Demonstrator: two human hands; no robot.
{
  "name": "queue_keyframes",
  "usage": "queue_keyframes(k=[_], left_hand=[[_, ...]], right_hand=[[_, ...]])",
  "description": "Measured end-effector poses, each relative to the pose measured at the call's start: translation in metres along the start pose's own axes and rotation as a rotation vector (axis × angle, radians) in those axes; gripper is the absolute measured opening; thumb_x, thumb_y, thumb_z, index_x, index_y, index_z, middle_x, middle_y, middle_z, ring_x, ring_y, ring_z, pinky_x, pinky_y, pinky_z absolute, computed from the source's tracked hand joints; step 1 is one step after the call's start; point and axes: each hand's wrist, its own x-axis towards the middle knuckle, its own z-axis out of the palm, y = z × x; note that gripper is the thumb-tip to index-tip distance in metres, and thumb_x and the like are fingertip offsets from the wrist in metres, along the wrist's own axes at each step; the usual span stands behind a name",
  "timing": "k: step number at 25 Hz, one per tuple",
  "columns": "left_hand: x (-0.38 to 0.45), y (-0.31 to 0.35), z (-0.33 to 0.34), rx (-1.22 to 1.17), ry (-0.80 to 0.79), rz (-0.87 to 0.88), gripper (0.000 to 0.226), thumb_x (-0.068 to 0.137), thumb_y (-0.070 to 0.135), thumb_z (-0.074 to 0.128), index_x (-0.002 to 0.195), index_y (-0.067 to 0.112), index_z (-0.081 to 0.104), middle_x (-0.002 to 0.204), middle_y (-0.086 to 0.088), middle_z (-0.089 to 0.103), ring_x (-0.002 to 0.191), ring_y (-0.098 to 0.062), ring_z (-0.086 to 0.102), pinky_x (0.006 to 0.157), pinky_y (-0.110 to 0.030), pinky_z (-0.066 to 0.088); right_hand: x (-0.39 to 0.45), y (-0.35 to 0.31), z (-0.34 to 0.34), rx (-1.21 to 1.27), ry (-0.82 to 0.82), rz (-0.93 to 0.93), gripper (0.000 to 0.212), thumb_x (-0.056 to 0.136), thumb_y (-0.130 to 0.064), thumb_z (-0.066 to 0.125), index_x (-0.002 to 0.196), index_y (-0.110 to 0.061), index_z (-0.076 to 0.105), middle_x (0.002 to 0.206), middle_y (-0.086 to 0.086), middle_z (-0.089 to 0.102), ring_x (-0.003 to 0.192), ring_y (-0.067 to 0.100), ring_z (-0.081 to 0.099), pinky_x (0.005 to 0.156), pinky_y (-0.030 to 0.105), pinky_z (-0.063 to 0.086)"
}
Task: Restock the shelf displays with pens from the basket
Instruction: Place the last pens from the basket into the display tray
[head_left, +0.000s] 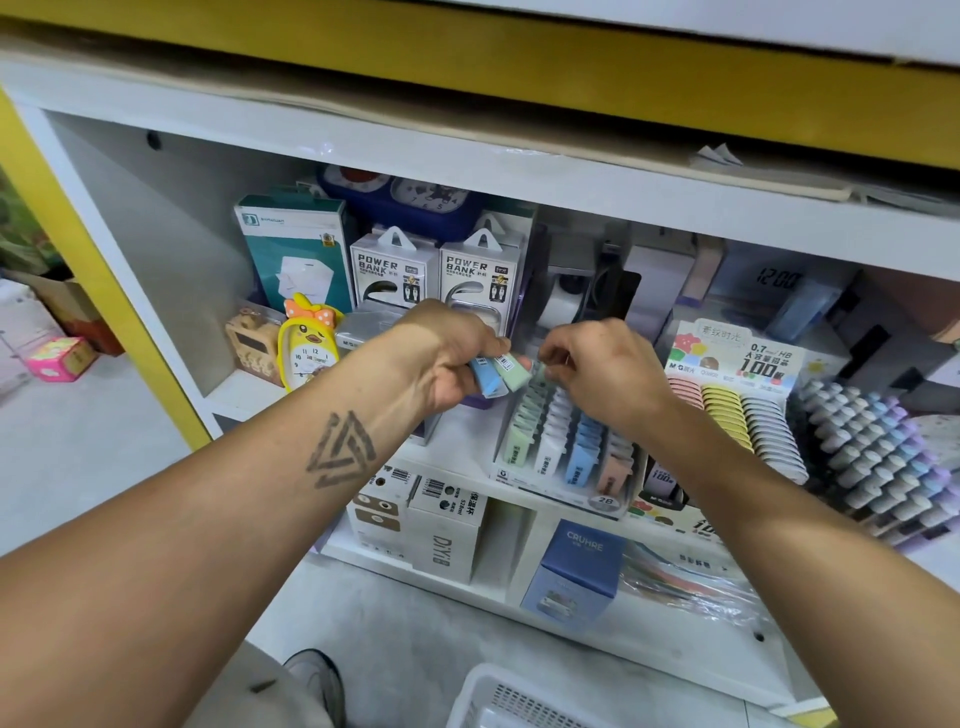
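My left hand (447, 358) grips two small flat packs, one blue (487, 381) and one green (511, 370), above the shelf. Just to its right, my right hand (597, 371) pinches the top of a green pack at the back of a tiered display box (563, 457). That box holds rows of green, white, blue and pink packs on the white shelf (457, 441). The white plastic basket (498, 699) sits on the floor at the bottom edge, its contents hidden from view.
Power bank boxes (434, 273) and a yellow chick clock (306, 345) stand behind and left of my hands. A pencil-lead display (737, 410) and pastel pen racks (878, 447) fill the right. Boxed goods (574, 566) occupy the lower shelf. My shoe (317, 680) is near the basket.
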Motion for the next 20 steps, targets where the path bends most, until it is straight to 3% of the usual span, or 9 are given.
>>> queue_keyframes(k=[4, 7, 9, 13, 15, 18, 20], left_hand=[[-0.001, -0.002, -0.001, 0.007, -0.006, -0.002, 0.014, 0.091, -0.017, 0.051, 0.089, -0.004, 0.051, 0.079, -0.017, 0.058, 0.069, -0.032, 0.067, 0.089, -0.060, 0.051], [-0.001, -0.002, -0.002, 0.012, -0.003, -0.004, 0.014, 0.091, -0.018, 0.049, 0.091, -0.004, 0.052, 0.077, -0.017, 0.060, 0.070, -0.034, 0.067, 0.092, -0.064, 0.049], [0.000, -0.003, -0.003, 0.022, -0.006, -0.006, 0.016, 0.090, -0.021, 0.047, 0.091, -0.005, 0.052, 0.081, -0.020, 0.061, 0.079, -0.040, 0.068, 0.091, -0.065, 0.049], [-0.001, -0.004, -0.005, 0.031, -0.032, -0.009, 0.021, 0.089, -0.020, 0.051, 0.088, 0.000, 0.053, 0.085, -0.019, 0.063, 0.101, -0.045, 0.067, 0.091, -0.064, 0.049], [-0.001, -0.004, -0.005, 0.045, -0.049, -0.001, 0.022, 0.087, -0.018, 0.056, 0.089, 0.003, 0.056, 0.086, -0.019, 0.066, 0.096, -0.041, 0.069, 0.088, -0.063, 0.051], [-0.002, -0.004, -0.003, 0.082, -0.067, 0.021, 0.026, 0.084, -0.017, 0.062, 0.098, 0.005, 0.056, 0.078, -0.018, 0.071, 0.079, -0.035, 0.072, 0.079, -0.059, 0.056], [-0.007, -0.004, 0.001, 0.136, -0.064, 0.041, 0.034, 0.079, -0.015, 0.069, 0.107, 0.001, 0.057, 0.085, -0.021, 0.073, 0.088, -0.040, 0.072, 0.087, -0.065, 0.052]], right_hand=[[0.007, -0.001, 0.000, 0.074, -0.041, 0.031, 0.013, 0.087, -0.020, 0.075, 0.094, -0.031, 0.075, 0.084, -0.016, 0.063, 0.083, 0.013, 0.063, 0.077, 0.028, 0.051], [0.007, -0.002, 0.004, 0.027, -0.045, 0.005, 0.012, 0.089, -0.020, 0.072, 0.095, -0.030, 0.075, 0.090, -0.014, 0.068, 0.086, 0.015, 0.064, 0.077, 0.031, 0.052], [0.006, -0.003, 0.008, -0.049, -0.084, -0.013, 0.016, 0.091, -0.019, 0.067, 0.100, -0.030, 0.075, 0.099, -0.009, 0.071, 0.091, 0.019, 0.065, 0.079, 0.035, 0.054], [0.010, -0.002, 0.010, -0.052, -0.180, -0.050, 0.030, 0.092, -0.011, 0.060, 0.110, -0.031, 0.074, 0.108, -0.012, 0.061, 0.103, 0.015, 0.058, 0.084, 0.028, 0.047], [0.010, -0.003, 0.002, 0.263, -0.168, 0.064, 0.030, 0.095, -0.008, 0.058, 0.113, -0.026, 0.074, 0.104, -0.013, 0.069, 0.096, 0.007, 0.062, 0.084, 0.023, 0.049], [0.005, -0.006, -0.018, 0.886, -0.136, 0.201, 0.019, 0.096, -0.009, 0.063, 0.107, -0.020, 0.073, 0.085, 0.001, 0.077, 0.064, 0.004, 0.063, 0.058, 0.015, 0.049], [0.001, -0.007, -0.027, 0.966, -0.139, 0.175, 0.014, 0.091, -0.017, 0.072, 0.105, -0.016, 0.075, 0.088, 0.003, 0.078, 0.071, 0.010, 0.068, 0.062, 0.016, 0.053]])
